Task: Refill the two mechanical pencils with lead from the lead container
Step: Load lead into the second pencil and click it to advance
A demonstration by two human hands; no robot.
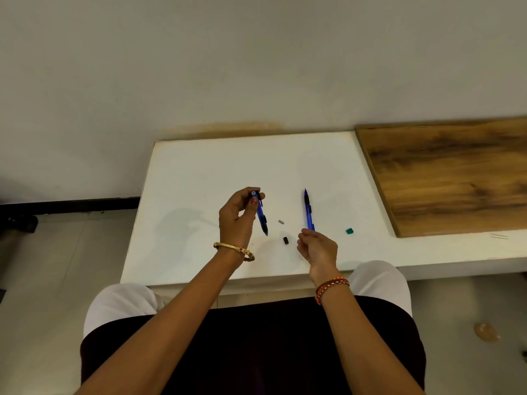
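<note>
My left hand (238, 216) grips a blue mechanical pencil (261, 215) near its top end, held upright above the white table (199, 172) with the tip pointing down. A second blue pencil (308, 209) lies flat on the table to the right, tip pointing away from me. My right hand (317, 248) hovers at that pencil's near end with thumb and fingers pinched together; nothing shows between them. A small black cap (285, 240) and a tiny grey piece (281, 222) lie between my hands. A small green piece (350, 230) lies further right.
A wooden board (456, 172) covers the right part of the table. A few thin dark lines, possibly leads (499, 236), lie near its front edge. The wall stands right behind the table. My lap is below the table's front edge.
</note>
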